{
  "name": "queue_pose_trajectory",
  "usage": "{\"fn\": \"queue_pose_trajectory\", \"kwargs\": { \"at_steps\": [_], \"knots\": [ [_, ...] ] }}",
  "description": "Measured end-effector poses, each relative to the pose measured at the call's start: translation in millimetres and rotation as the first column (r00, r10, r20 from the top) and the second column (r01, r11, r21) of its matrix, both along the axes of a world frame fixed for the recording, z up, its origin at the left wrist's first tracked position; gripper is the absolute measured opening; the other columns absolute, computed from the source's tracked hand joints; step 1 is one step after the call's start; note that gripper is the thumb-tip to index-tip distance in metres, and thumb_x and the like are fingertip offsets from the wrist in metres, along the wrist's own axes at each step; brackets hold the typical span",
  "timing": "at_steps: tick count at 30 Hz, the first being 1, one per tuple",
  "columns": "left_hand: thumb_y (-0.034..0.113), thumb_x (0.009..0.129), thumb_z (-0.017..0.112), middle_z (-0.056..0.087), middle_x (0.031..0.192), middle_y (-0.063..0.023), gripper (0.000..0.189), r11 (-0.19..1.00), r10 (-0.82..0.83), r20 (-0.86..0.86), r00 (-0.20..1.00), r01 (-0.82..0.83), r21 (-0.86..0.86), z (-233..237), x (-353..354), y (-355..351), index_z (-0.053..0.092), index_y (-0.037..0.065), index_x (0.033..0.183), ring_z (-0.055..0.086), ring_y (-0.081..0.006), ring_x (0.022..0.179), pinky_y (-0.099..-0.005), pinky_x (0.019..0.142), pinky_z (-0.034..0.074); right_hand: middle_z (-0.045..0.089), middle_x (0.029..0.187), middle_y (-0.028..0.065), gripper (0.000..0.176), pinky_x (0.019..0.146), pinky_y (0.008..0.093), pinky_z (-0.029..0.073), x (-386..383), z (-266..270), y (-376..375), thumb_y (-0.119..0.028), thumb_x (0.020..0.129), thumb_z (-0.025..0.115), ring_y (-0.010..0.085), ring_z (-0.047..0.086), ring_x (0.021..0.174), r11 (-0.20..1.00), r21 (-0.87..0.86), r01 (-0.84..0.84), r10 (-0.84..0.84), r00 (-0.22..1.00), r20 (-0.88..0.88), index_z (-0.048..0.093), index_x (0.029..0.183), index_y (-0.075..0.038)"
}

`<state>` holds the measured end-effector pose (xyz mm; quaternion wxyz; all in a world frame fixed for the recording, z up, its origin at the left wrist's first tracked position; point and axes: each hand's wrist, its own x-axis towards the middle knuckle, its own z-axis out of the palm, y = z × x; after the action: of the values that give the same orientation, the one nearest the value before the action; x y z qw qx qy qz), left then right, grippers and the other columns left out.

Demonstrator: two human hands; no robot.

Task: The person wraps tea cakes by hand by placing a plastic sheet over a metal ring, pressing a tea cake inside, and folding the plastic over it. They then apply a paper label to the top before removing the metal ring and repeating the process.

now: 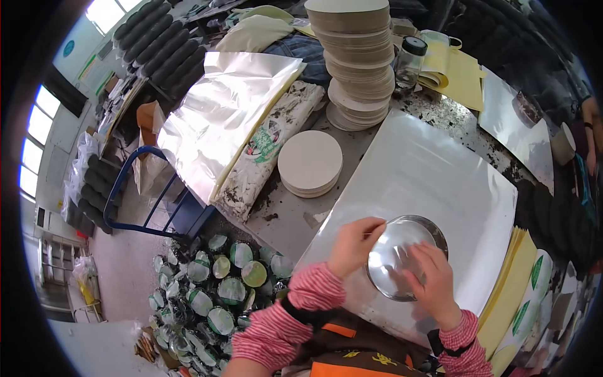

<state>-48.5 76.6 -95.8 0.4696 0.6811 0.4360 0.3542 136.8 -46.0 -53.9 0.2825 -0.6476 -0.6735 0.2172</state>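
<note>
A shiny round metal dish point(391, 251) lies on the white sheet in front of me. At its upper left rim is my left hand point(355, 244), its thumb and fingers pinched together; what they hold, if anything, is too small to make out. My right hand point(433, 279) hovers over the dish's right side, fingers stretched and thumb apart, slightly blurred. Nothing shows in its grasp. Part of the dish's right side is hidden behind that hand. The white sheet point(440, 169) spreads beneath the dish on the worktable.
Beyond the sheet stand a tall stack of round cardboard discs point(358, 56) and a shorter stack point(310, 160). A foil-like sheet pile point(220, 119) lies left. A lidded jar point(411, 60) is at the back. Wrapped bundles point(231, 290) heap below left, beside a blue cart point(135, 154).
</note>
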Motion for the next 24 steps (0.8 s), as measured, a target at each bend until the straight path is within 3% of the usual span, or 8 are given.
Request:
{"fn": "queue_pose_trajectory", "kwargs": {
  "at_steps": [1, 3, 5, 8, 12, 16, 18, 24],
  "knots": [
    [0.011, 0.089, 0.07, 0.072, 0.089, -0.0111, 0.017, 0.968, -0.026, 0.236, 0.971, 0.083, -0.238, -4.6, -14.2, 8.1, 0.068, -0.001, 0.1, 0.07, -0.0214, 0.075, -0.0305, 0.072, 0.055, 0.053, 0.137, 0.0231, 0.057, 0.101, 0.0501, 0.045, 6.5, -1.2, -11.4, -0.037, 0.083, 0.076, 0.0428, 0.051, 0.127, 0.978, 0.203, -0.053, 0.003, 0.97, 0.242, 0.061, 0.125, -0.001],
    [0.012, 0.086, 0.073, 0.068, 0.088, -0.0076, 0.011, 0.958, -0.286, -0.002, 0.958, 0.286, 0.002, 21.1, -65.1, 29.3, 0.069, 0.002, 0.09, 0.067, -0.021, 0.081, -0.0313, 0.075, 0.054, 0.042, 0.144, 0.0275, 0.067, 0.105, 0.0522, 0.041, 13.9, -4.1, -35.7, -0.045, 0.078, 0.078, 0.0466, 0.044, 0.132, 0.984, 0.175, 0.033, -0.065, 0.982, 0.179, 0.061, 0.127, -0.003],
    [0.016, 0.075, 0.079, 0.065, 0.09, -0.0033, 0.013, 0.691, -0.647, -0.292, 0.705, 0.703, 0.168, 30.7, -105.6, 52.8, 0.069, 0.011, 0.081, 0.06, -0.0271, 0.094, -0.0395, 0.085, 0.048, 0.02, 0.153, 0.0382, 0.075, 0.111, 0.0522, 0.037, 20.8, -15.2, -60.0, -0.048, 0.063, 0.088, 0.0525, 0.035, 0.138, 0.987, -0.005, 0.16, -0.16, 0.982, -0.099, 0.064, 0.122, -0.007],
    [0.022, 0.074, 0.079, 0.063, 0.089, -0.001, 0.013, 0.495, -0.662, -0.6, 0.45, 0.863, 0.101, 26.0, -113.9, 52.0, 0.069, 0.014, 0.078, 0.058, -0.0234, 0.095, -0.038, 0.085, 0.045, 0.022, 0.155, 0.0335, 0.058, 0.109, 0.0503, 0.04, 9.0, -31.2, -65.2, -0.031, 0.061, 0.093, 0.0478, 0.041, 0.137, 0.988, 0.099, 0.119, -0.123, 0.992, 0.036, 0.065, 0.107, -0.01],
    [0.028, 0.074, 0.079, 0.062, 0.088, 0.0009, 0.015, 0.429, -0.762, -0.497, 0.416, 0.898, 0.094, 9.7, -114.2, 64.5, 0.07, 0.017, 0.08, 0.058, -0.0226, 0.091, -0.0371, 0.082, 0.044, 0.026, 0.151, 0.0374, 0.039, 0.105, 0.0482, 0.045, 6.9, -37.4, -65.7, -0.02, 0.064, 0.091, 0.0494, 0.044, 0.133, 0.973, 0.088, 0.214, -0.209, 0.976, -0.058, 0.062, 0.086, -0.008],
    [0.028, 0.072, 0.08, 0.062, 0.088, 0.0016, 0.022, 0.35, -0.602, -0.68, 0.419, 0.904, 0.246, 46.7, -102.0, 53.8, 0.069, 0.016, 0.088, 0.058, -0.0227, 0.091, -0.0359, 0.083, 0.044, 0.027, 0.151, 0.0373, 0.038, 0.101, 0.0469, 0.049, -0.9, -31.2, -63.4, -0.022, 0.066, 0.09, 0.0483, 0.05, 0.128, 0.95, 0.163, 0.265, -0.269, 0.963, 0.004, 0.063, 0.085, -0.007],
    [0.025, 0.07, 0.083, 0.061, 0.087, 0.0019, 0.025, 0.642, -0.509, -0.47, 0.721, 0.682, 0.35, 78.3, -95.9, 53.3, 0.067, 0.014, 0.084, 0.057, -0.023, 0.09, -0.0356, 0.083, 0.045, 0.027, 0.151, 0.0374, 0.038, 0.101, 0.0468, 0.048, -2.0, -35.7, -66.4, -0.023, 0.066, 0.091, 0.0483, 0.05, 0.128, 0.948, 0.144, 0.285, -0.284, 0.958, -0.026, 0.063, 0.085, -0.007],
    [0.024, 0.071, 0.084, 0.062, 0.087, 0.0026, 0.022, 0.444, -0.787, -0.423, 0.45, 0.888, 0.118, 9.7, -116.3, 71.4, 0.069, 0.015, 0.085, 0.056, -0.0239, 0.086, -0.037, 0.079, 0.046, 0.027, 0.151, 0.0384, 0.033, 0.103, 0.0484, 0.047, 0.4, -22.7, -81.9, -0.02, 0.069, 0.088, 0.0495, 0.049, 0.129, 0.966, 0.141, 0.217, -0.203, 0.973, -0.105, 0.064, 0.088, -0.007]
  ]
}}
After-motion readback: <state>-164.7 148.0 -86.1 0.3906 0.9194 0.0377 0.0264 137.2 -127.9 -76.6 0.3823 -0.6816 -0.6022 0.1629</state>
